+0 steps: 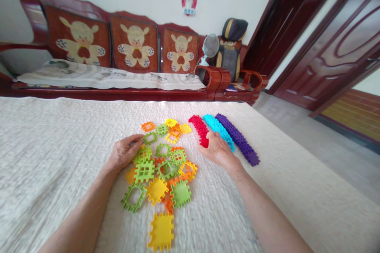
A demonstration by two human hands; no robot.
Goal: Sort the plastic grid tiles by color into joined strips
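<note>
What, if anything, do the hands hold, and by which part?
It cannot be told: the right hand is at the near end of the red blocks, the left hand beside green pieces.

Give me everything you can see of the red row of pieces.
The red row is a bright, glossy, plastic-looking line of pieces with toothed edges, packed closely together. It lies on the textured pale cover, slanting from its far left end toward the right hand, just left of the cyan row. The right hand is at its near end, apparently touching it and partly hiding it; I can't tell whether it grips.
</note>
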